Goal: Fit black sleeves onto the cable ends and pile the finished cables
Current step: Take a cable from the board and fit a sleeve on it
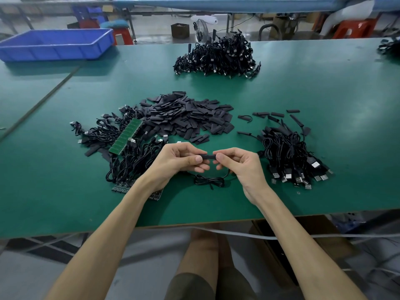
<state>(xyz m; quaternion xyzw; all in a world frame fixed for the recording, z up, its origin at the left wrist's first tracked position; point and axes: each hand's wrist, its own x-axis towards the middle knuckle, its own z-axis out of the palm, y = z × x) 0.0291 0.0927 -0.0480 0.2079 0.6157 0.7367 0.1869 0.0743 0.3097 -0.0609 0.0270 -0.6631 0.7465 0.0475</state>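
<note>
The sleeve (pixel 207 157) lies level between the two hands, just above the near middle of the table (pixel 324 87), and only a short black stretch of it shows between the thumbs. The left hand (pixel 181 158) pinches its left end, thumb on top and fingers curled beneath. The right hand (pixel 238 163) pinches the right end in the same way. From under the right hand the cable (pixel 208 181) drops to a small coil that rests on the table just near of the hands. The fingers hide whether the cable end is already inside the sleeve.

This looks like the fitting step itself, with one hand steadying the sleeve and the other feeding the cable end in. The next move probably calls for a straight push along the sleeve's length, with the mouth kept open and not crushed flat by the pinch. After that comes a reach to the right to drop the cable.

Just far of the hands spreads the sleeve pile (pixel 190 118), flat black pieces in a loose heap. To its left is a tangle of bare cables (pixel 129 156), with a green board strip (pixel 127 135) lying across them. On the right sits the right pile (pixel 290 154), its plugs pointing near and some sleeved ends at its far side, so it is likely the finished one. A far heap (pixel 216 55) of cables lies well beyond, and a blue tray (pixel 56 43) stands at the far left
</note>
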